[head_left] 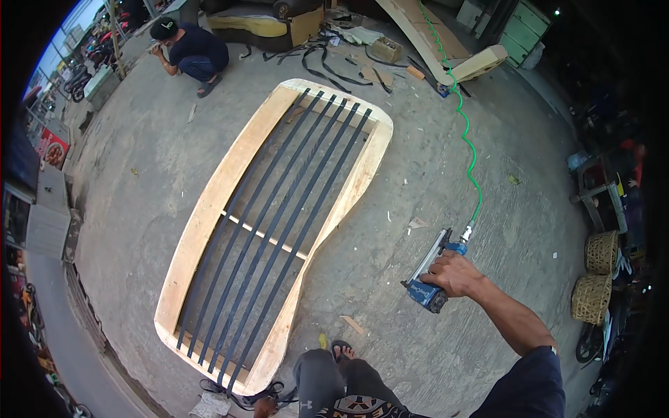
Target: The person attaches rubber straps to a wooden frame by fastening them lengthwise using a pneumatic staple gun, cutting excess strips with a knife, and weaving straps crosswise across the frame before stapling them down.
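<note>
My right hand (454, 274) is closed round a blue pneumatic staple gun (426, 292), held over the concrete to the right of a wooden furniture frame (230, 150). A green air hose (471, 150) runs from the gun's fitting toward the far side. Several black webbing straps (357, 131) stretch lengthwise across the frame, over a thin wooden crosspiece (263, 234). At the lower edge, beside the frame's near end and some loose black strap, only a part of my left hand (265, 407) shows; its fingers cannot be made out.
A person (195, 52) squats at the far left. Behind the frame lie loose black straps (320, 66), scraps and an unfinished sofa (254, 28). Another wooden piece (481, 63) stands at the far right. Woven baskets (592, 298) stand along the right side. A wood offcut (352, 324) lies near my foot.
</note>
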Motion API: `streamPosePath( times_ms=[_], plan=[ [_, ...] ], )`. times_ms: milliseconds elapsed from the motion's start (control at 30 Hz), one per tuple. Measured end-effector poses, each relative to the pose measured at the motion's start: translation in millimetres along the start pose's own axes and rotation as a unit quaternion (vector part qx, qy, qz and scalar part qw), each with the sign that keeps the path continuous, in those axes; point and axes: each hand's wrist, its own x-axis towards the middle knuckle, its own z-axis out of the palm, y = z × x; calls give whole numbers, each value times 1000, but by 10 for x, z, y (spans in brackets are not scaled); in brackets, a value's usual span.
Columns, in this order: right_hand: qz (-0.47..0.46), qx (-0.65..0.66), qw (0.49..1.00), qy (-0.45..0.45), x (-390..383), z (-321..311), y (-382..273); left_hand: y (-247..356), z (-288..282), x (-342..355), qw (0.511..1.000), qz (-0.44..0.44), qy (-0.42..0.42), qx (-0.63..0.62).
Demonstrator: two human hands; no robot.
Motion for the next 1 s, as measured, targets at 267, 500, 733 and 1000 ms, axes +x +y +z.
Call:
streamPosePath(
  times_ms=[267,500,733,1000],
  plan=[
    [-6,27,1000,-14,812,-760,1750,2798,199,-227,996,-63,-21,-59],
    [-2,47,954,-296,2100,-323,3339,5300,-1455,687,962,32,141,-232],
    [-21,43,943,-328,3061,-149,5940,8532,-3688,708,817,167,226,-503],
    [140,111,961,-210,5488,1367,9842,8981,-1439,1073,827,-285,137,-464]
  ],
)
